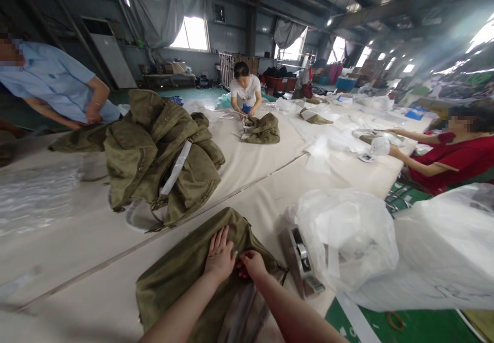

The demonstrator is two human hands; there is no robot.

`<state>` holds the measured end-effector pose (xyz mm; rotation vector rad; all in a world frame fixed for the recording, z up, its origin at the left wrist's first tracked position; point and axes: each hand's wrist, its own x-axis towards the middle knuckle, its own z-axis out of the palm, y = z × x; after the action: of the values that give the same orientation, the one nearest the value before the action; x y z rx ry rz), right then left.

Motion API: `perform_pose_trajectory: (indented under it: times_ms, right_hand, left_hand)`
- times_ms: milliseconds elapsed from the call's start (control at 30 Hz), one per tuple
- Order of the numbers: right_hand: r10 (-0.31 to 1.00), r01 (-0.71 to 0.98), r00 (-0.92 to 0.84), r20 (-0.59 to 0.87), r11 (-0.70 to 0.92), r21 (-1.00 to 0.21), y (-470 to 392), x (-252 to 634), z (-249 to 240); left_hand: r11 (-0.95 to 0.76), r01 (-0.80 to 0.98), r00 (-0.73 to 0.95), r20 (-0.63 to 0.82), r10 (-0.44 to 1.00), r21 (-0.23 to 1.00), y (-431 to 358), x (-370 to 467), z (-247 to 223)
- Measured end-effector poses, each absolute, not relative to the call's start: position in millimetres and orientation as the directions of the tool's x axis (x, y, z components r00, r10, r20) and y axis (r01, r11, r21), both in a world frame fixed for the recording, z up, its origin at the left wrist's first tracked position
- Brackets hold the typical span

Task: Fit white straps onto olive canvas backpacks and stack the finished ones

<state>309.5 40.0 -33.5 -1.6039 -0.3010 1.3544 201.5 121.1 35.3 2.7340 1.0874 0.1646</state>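
Clock taken from the hands, twelve straight ahead. Olive cloth item (181,271) lies at centre on the surface (270,178), directly under both hands, creased near its right edge. Left hand (221,256): fingers extended, palm down, pressing on the cloth, gripping nothing. Right hand (253,264): fingers curled in close beside the left thumb; cannot tell whether they pinch the cloth. Progress, by judgement: item is laid out fairly flat, so spreading looks mostly done; the part at the right fingers looks unsettled. At three o'clock, just beside the item's right edge, stands a tape dispenser (301,260), limiting room on that side. Beyond it, at two to three, a crumpled white plastic bag (355,235) crowds the dispenser. At ten to eleven, a heap of olive cloth (165,147) lies loose and rumpled, apparently not yet sorted; it blocks the space ahead-left. Farther, at ten, a co-worker in blue (62,75); at two, one in red (455,157); near twelve, one in white (246,90), hands at another olive piece (264,128).
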Motion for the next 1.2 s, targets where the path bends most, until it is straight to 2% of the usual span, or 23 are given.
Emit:
perform_pose_trajectory:
  times_ms: [133,367,733,1000,1200]
  right_hand:
    - [0.672,-0.384,0.377,-0.637,-0.512,-0.768,40.4,308.1,-31.1]
    - [0.648,-0.353,0.418,-0.637,-0.53,-0.771,41.8,306.8,-27.0]
    - [0.649,-0.359,0.414,-0.638,-0.528,-0.77,43.9,307.0,-23.8]
    - [0.636,-0.344,0.451,-0.626,-0.524,-0.78,44.4,304.5,-23.4]
    - [0.631,-0.303,0.449,-0.633,-0.558,-0.772,45.9,303.6,-27.9]
  left_hand:
    - [-0.677,0.696,0.695,0.011,0.719,0.241,118.0,202.0,37.1]
    - [-0.618,0.772,0.623,0.016,0.782,0.149,110.0,222.2,34.7]
    - [-0.78,0.624,0.776,0.077,0.626,0.059,111.0,216.4,17.4]
    - [-0.713,0.684,0.712,0.071,0.698,0.155,124.6,208.1,29.8]
    - [-0.713,0.695,0.709,0.077,0.701,0.093,117.6,215.8,17.4]
